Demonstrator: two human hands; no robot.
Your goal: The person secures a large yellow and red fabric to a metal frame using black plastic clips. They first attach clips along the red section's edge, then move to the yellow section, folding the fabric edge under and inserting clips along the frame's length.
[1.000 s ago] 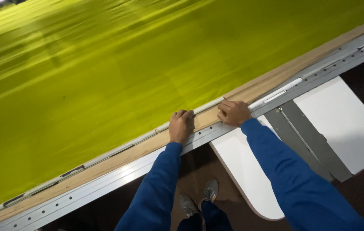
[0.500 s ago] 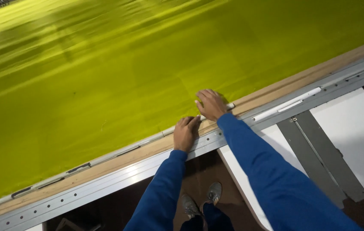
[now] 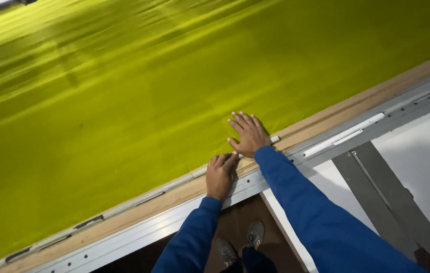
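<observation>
Green fabric [image 3: 139, 96] under right hand [image 3: 248, 134] (flat), left hand [image 3: 221, 174] at its edge

**Packages, labels, signs, screens: none in view**

Checked the head view edge to edge. No boxes, bags or wrapped goods. No stickers or tags. No signboards, no displays or monitors. Top left corner is too blurred to tell what's there. No package, label, sign or screen to place or give shape and colour for.
</observation>
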